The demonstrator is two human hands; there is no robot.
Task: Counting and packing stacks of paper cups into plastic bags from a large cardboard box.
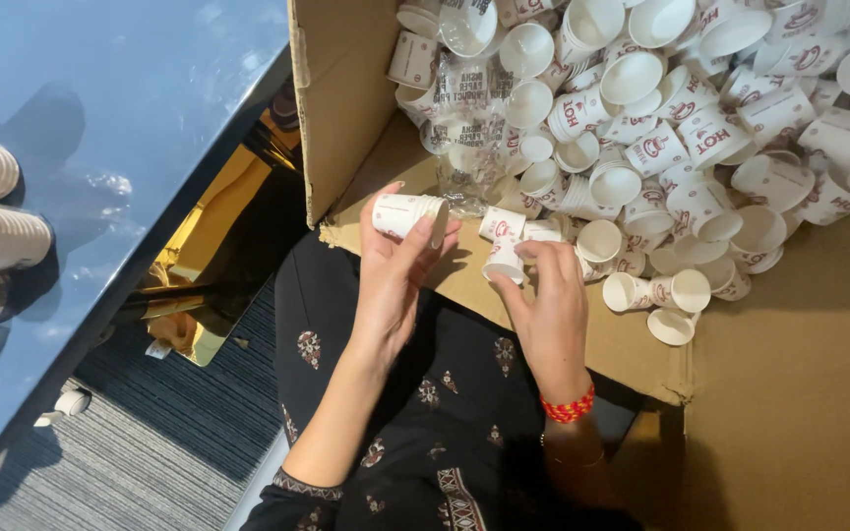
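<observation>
Both hands are clamped on cups: left hand [391, 280] grips a paper cup [408, 215], right hand [548, 310] a small cup [504, 261].

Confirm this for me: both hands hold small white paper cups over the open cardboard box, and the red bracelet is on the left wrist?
Not quite. The head view shows the red bracelet on the right wrist. The left hand and right hand do each hold a paper cup over the cardboard box.

Glossy blue-grey table [100, 147] fills the left, catching soft reflected light; beneath it, grey ribbed carpet [140, 442]. A shiny gold panel [218, 226] gleams under the table edge.
</observation>
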